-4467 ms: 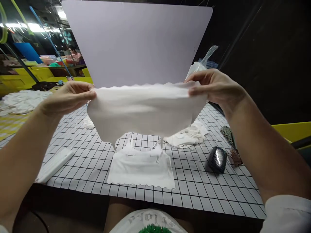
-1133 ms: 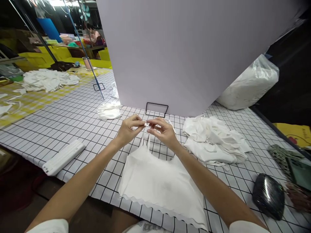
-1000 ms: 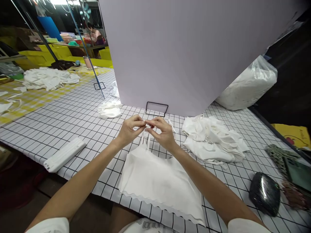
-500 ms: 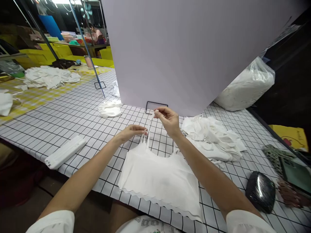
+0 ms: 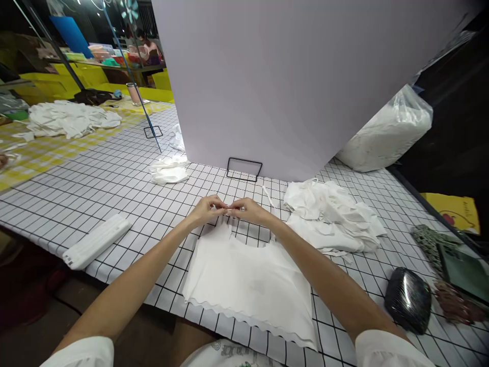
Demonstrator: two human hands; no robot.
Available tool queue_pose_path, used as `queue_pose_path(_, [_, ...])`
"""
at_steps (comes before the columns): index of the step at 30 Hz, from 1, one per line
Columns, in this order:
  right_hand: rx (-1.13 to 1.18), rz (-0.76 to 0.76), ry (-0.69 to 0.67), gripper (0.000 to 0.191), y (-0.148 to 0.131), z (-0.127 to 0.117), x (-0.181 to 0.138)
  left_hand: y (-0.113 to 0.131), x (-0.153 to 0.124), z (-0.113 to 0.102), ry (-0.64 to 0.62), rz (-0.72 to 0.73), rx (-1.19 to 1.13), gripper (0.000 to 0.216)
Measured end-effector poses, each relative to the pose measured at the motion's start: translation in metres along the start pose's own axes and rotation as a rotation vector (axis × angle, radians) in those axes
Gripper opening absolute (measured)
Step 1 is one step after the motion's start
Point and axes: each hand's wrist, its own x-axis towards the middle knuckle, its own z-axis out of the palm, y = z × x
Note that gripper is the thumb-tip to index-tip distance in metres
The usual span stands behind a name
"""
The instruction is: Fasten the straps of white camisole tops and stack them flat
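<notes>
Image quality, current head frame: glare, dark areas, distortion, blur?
Head view: glare streaks on the black shiny object; black backdrop shows almost no detail; tablecloth grid looks stretched toward the edges; left hand and right hand show no obvious smear; white top bright, little texture.

Place: a workshop by its look, one that handles clothing.
Worktable: a broad table (image 5: 148, 204) under a white cloth with a black grid, a white strappy top (image 5: 248, 285) spread at its near edge.
Piles: a loose heap of white garments (image 5: 332, 216) to the right, another white heap (image 5: 72, 120) on a yellow checked cloth (image 5: 49, 160) to the left.
Bulk bag: a clear plastic bag (image 5: 387, 132) packed with white material behind the right-hand heap.
Second station: a person (image 5: 151, 52) seated at a far table among coloured containers (image 5: 100, 52).
Fittings: a fan (image 5: 130, 10) and dangling cables above dark surroundings.
</notes>
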Motion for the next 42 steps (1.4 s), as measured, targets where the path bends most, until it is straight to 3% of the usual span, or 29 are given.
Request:
queue_pose_path(3, [0.015,0.085,0.007,0.036,0.002,-0.013,-0.007,-0.004,-0.001,0.002,0.047,0.018,0.037,0.017])
queue_pose_path(6, [-0.029,0.114,-0.008,0.031,0.002,-0.027,-0.022,-0.005,-0.002,0.006,0.121,-0.031,0.085,0.017])
queue_pose_path(9, [-0.204,0.048,0.174,0.017,0.001,-0.028,-0.036,0.0,-0.006,0.009,0.21,-0.058,0.131,0.015])
queue_pose_path(12, [-0.394,-0.134,0.394,0.015,0.0,-0.015,-0.047,0.013,-0.019,0.013,0.254,-0.116,0.079,0.013])
queue_pose_path(14, [-0.508,-0.255,0.461,0.02,-0.001,0.0,-0.052,0.025,-0.033,0.019,0.173,-0.221,-0.097,0.02])
queue_pose_path(18, [-0.8,-0.393,0.5,0.028,-0.005,0.032,-0.062,0.046,-0.058,0.037,-0.115,-0.441,-0.658,0.045])
queue_pose_path(20, [-0.855,-0.45,0.484,0.031,-0.008,0.044,-0.071,0.05,-0.064,0.045,-0.102,-0.462,-0.843,0.039])
queue_pose_path(23, [-0.601,-0.494,0.465,0.026,-0.011,0.05,-0.084,0.049,-0.066,0.05,-0.003,-0.463,-0.952,0.024])
queue_pose_path(26, [-0.181,-0.291,0.448,0.023,-0.01,0.042,-0.088,0.049,-0.065,0.049,-0.006,-0.468,-1.001,0.021])
queue_pose_path(28, [0.039,-0.111,0.311,0.018,-0.01,0.037,-0.083,0.05,-0.065,0.048,-0.042,-0.463,-0.988,0.022])
queue_pose_path(31, [0.314,0.013,0.094,0.028,-0.011,0.035,-0.072,0.053,-0.067,0.047,-0.067,-0.478,-0.937,0.029])
queue_pose_path(36, [0.665,0.035,0.258,0.04,-0.014,0.039,-0.065,0.052,-0.081,0.044,-0.127,-0.49,-0.903,0.032])
queue_pose_path(42, [0.669,0.049,0.308,0.04,-0.002,0.04,-0.069,0.051,-0.093,0.05,0.027,-0.5,-0.791,0.029])
